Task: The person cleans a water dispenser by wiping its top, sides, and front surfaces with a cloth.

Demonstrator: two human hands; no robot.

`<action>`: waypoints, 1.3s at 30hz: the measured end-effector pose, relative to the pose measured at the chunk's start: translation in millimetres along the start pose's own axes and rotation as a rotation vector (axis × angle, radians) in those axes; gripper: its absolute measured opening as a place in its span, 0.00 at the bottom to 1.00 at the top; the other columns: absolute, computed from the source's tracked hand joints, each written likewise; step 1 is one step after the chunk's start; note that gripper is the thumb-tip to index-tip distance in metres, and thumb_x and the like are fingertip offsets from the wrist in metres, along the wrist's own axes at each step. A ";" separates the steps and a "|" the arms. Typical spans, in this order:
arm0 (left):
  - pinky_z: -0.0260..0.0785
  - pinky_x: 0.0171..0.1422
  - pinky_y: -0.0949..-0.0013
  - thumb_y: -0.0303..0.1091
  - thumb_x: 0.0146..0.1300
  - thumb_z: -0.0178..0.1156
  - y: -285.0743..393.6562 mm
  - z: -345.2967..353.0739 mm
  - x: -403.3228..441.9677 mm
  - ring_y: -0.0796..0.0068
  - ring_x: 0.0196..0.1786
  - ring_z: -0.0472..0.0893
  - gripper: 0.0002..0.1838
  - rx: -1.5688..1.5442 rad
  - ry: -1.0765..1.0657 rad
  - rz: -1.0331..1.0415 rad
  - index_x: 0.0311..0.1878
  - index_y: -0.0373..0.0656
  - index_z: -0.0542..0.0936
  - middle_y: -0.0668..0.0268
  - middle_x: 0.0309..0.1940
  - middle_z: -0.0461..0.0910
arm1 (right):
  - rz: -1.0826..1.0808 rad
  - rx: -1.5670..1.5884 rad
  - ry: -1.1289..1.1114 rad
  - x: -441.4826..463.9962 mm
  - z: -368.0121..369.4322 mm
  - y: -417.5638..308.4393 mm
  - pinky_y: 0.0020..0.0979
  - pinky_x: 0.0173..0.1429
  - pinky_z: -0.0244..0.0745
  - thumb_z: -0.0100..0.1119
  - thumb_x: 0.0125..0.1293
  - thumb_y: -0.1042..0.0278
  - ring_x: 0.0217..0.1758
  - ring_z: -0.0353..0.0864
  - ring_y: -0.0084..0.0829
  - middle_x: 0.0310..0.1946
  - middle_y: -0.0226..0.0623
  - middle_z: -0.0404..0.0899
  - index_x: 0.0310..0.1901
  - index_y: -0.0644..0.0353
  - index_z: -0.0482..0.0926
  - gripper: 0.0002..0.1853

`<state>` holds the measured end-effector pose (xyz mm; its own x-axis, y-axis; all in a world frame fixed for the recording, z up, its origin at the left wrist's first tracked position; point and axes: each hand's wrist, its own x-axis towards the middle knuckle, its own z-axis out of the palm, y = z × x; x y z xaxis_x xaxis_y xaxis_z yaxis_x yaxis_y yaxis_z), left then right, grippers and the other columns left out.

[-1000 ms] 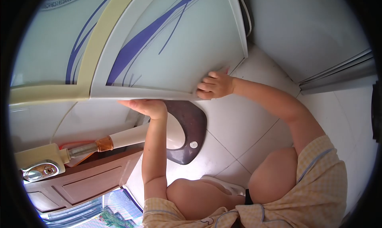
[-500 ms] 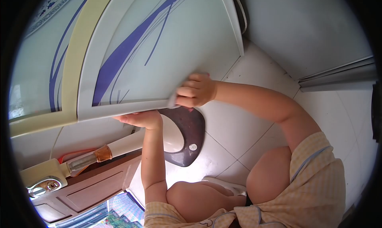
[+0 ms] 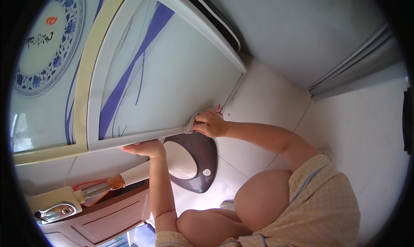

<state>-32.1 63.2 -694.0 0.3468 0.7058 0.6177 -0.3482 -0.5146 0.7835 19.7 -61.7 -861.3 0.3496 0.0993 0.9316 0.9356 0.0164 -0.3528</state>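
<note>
A frosted glass panel point(image 3: 172, 79) with purple-blue stripes and a white frame fills the upper left. My right hand point(image 3: 210, 123) is closed around a crumpled greyish cloth point(image 3: 189, 124), which touches the panel near the right part of its lower frame. Beneath that same frame, further left, my left hand point(image 3: 148, 148) holds the edge from below. Part of its fingers is hidden behind the frame.
A standing fan has its dark base point(image 3: 205, 152) on the tiled floor point(image 3: 258, 104) close below my hands. Left of the panel lies a cream-framed glass section with a blue-and-white plate point(image 3: 43, 61). A grey curtain-like strip point(image 3: 358, 70) is at right.
My view has shifted, so the panel and both hands appear lower, and more of the plate shows. The cloth stays in my right hand at the lower frame.
</note>
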 end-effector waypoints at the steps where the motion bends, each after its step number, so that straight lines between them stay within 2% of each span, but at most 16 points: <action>1: 0.64 0.61 0.60 0.65 0.63 0.28 1.9 -2.1 0.9 0.68 0.61 0.65 0.37 -0.019 0.011 -0.033 0.60 0.43 0.61 0.62 0.59 0.62 | 0.095 0.061 -0.055 1.7 -1.5 -5.5 0.32 0.44 0.63 0.59 0.52 0.64 0.40 0.70 0.27 0.36 0.25 0.69 0.34 0.46 0.76 0.07; 6: 0.63 0.62 0.60 0.68 0.62 0.28 13.4 10.7 -1.7 0.66 0.61 0.64 0.39 0.008 -0.016 -0.027 0.61 0.42 0.60 0.61 0.59 0.61 | 0.246 0.077 -0.114 26.8 -15.8 -9.3 0.31 0.39 0.66 0.59 0.52 0.67 0.34 0.74 0.27 0.30 0.28 0.72 0.30 0.52 0.77 0.04; 8: 0.63 0.63 0.60 0.69 0.61 0.28 20.3 16.1 -3.3 0.65 0.61 0.64 0.40 0.008 0.004 -0.042 0.61 0.42 0.60 0.61 0.60 0.61 | 0.493 0.281 -0.329 38.0 -25.6 5.1 0.29 0.28 0.66 0.57 0.52 0.71 0.20 0.75 0.29 0.19 0.33 0.71 0.24 0.57 0.75 0.03; 9: 0.62 0.63 0.59 0.69 0.61 0.28 26.0 20.4 -6.2 0.64 0.62 0.64 0.41 0.002 0.014 -0.069 0.61 0.41 0.59 0.61 0.60 0.61 | 0.782 0.553 -0.107 36.4 -19.8 14.9 0.30 0.19 0.63 0.55 0.50 0.73 0.10 0.70 0.31 0.11 0.36 0.67 0.19 0.60 0.73 0.06; 11: 0.62 0.63 0.59 0.70 0.60 0.28 23.0 20.7 -9.6 0.63 0.62 0.63 0.42 0.004 0.026 -0.093 0.61 0.41 0.59 0.60 0.60 0.60 | 0.395 -0.062 0.189 44.0 -37.2 43.6 0.33 0.35 0.67 0.52 0.50 0.80 0.28 0.71 0.34 0.22 0.38 0.69 0.25 0.61 0.71 0.03; 13: 0.63 0.63 0.59 0.70 0.60 0.28 15.3 14.2 -9.2 0.63 0.62 0.63 0.42 0.001 0.015 -0.097 0.61 0.41 0.59 0.59 0.60 0.60 | 0.917 0.045 0.536 51.7 -49.5 81.3 0.36 0.39 0.66 0.49 0.54 0.86 0.35 0.69 0.40 0.37 0.43 0.65 0.39 0.60 0.68 0.12; 14: 0.63 0.63 0.59 0.70 0.60 0.28 16.4 16.1 -10.6 0.63 0.62 0.63 0.42 0.007 0.018 -0.098 0.61 0.41 0.59 0.59 0.60 0.60 | 0.957 0.326 0.576 62.0 -68.2 89.3 0.35 0.41 0.66 0.50 0.55 0.85 0.38 0.68 0.41 0.39 0.43 0.64 0.41 0.60 0.67 0.13; 15: 0.63 0.63 0.59 0.70 0.60 0.27 19.5 21.4 -12.6 0.63 0.62 0.63 0.42 0.013 0.047 -0.091 0.61 0.40 0.60 0.59 0.61 0.60 | 0.714 -0.076 0.435 45.0 -65.1 103.0 0.35 0.43 0.66 0.52 0.55 0.83 0.40 0.69 0.41 0.39 0.43 0.64 0.41 0.61 0.66 0.12; 19: 0.63 0.63 0.58 0.69 0.61 0.26 17.7 17.9 -10.6 0.63 0.61 0.64 0.42 0.034 0.049 -0.076 0.61 0.40 0.61 0.59 0.60 0.61 | 0.817 0.126 0.430 22.7 -28.0 62.9 0.37 0.42 0.64 0.53 0.51 0.82 0.39 0.68 0.42 0.35 0.43 0.67 0.38 0.60 0.68 0.12; 20: 0.64 0.63 0.58 0.68 0.61 0.26 16.4 19.3 -10.4 0.63 0.61 0.65 0.41 0.055 0.053 -0.064 0.61 0.40 0.61 0.59 0.60 0.61 | 0.727 -0.072 0.229 25.5 -29.2 40.1 0.36 0.41 0.62 0.52 0.49 0.79 0.38 0.67 0.42 0.32 0.42 0.68 0.32 0.61 0.70 0.07; 21: 0.64 0.63 0.58 0.68 0.61 0.26 16.8 21.0 -10.5 0.63 0.61 0.65 0.41 0.059 0.055 -0.065 0.61 0.40 0.61 0.59 0.60 0.61 | 0.808 0.220 0.064 15.1 -20.8 17.3 0.35 0.40 0.61 0.53 0.49 0.74 0.39 0.68 0.41 0.30 0.40 0.68 0.29 0.59 0.73 0.04; 24: 0.70 0.53 0.63 0.63 0.65 0.27 15.6 22.9 -10.7 0.72 0.51 0.71 0.33 -0.037 0.074 -0.050 0.49 0.44 0.68 0.66 0.48 0.69 | 0.638 0.269 -0.339 12.7 -13.6 -27.4 0.34 0.36 0.72 0.55 0.51 0.72 0.34 0.75 0.36 0.31 0.30 0.71 0.35 0.45 0.77 0.10; 27: 0.73 0.45 0.66 0.63 0.65 0.29 9.5 15.4 -6.9 0.73 0.45 0.74 0.33 0.039 0.061 0.056 0.48 0.41 0.68 0.65 0.45 0.70 | 0.383 0.187 -0.244 20.6 -23.4 -4.5 0.32 0.31 0.72 0.55 0.49 0.75 0.31 0.75 0.36 0.32 0.31 0.71 0.36 0.46 0.77 0.13; 32: 0.74 0.42 0.67 0.63 0.65 0.29 8.6 14.5 -6.1 0.73 0.44 0.75 0.33 0.010 0.029 0.067 0.48 0.41 0.68 0.65 0.44 0.70 | 0.551 -0.084 0.177 43.3 -46.8 43.4 0.36 0.33 0.70 0.57 0.49 0.80 0.34 0.73 0.39 0.34 0.37 0.69 0.40 0.53 0.71 0.15; 34: 0.74 0.41 0.67 0.63 0.65 0.29 11.4 18.9 -6.6 0.74 0.44 0.75 0.33 -0.004 0.017 0.063 0.47 0.42 0.68 0.66 0.44 0.70 | 0.922 -0.057 0.345 44.7 -47.6 61.2 0.32 0.41 0.69 0.55 0.57 0.77 0.38 0.73 0.39 0.39 0.40 0.68 0.43 0.60 0.67 0.12; 39: 0.73 0.43 0.68 0.65 0.64 0.30 13.0 20.0 -9.4 0.74 0.46 0.73 0.32 0.004 0.043 0.026 0.48 0.45 0.68 0.68 0.46 0.69 | 0.805 0.035 0.371 19.8 -18.6 39.0 0.36 0.43 0.67 0.53 0.54 0.80 0.37 0.70 0.43 0.37 0.42 0.66 0.43 0.63 0.66 0.14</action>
<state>-22.5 40.2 -688.3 0.2996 0.7127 0.6343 -0.3530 -0.5348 0.7677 64.1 -77.6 -855.0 0.9006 -0.2348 0.3658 0.3988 0.1116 -0.9102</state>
